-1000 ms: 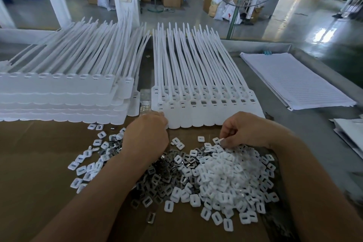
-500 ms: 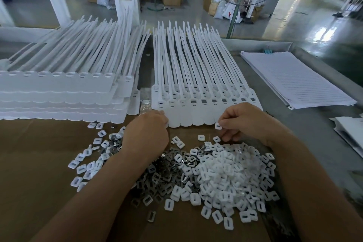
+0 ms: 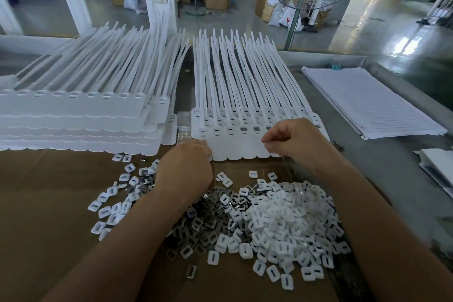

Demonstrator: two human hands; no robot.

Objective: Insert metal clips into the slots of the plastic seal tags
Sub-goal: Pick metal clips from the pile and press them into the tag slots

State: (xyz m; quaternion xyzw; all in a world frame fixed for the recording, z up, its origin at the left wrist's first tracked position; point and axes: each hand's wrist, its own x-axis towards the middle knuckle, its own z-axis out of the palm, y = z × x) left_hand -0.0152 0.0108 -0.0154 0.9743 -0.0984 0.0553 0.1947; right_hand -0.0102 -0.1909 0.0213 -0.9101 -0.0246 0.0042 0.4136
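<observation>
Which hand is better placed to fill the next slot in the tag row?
Probably right: the right hand hangs over the seal tags, fingertips pinched by their slots; the left hand rests at their near edge.

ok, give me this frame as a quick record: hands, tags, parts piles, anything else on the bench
left hand: at near left corner of seal tag sheet; fingers hidden
right hand: over the sheet's slots, fingers drawn together; grip contents not visible
slot fill: some mid-row grey metal, leftmost three white
metal clips: loose pile on cardboard
white caps: larger pile, right of the clips
tag stack: left of the sheet
paper stack: far right
</observation>
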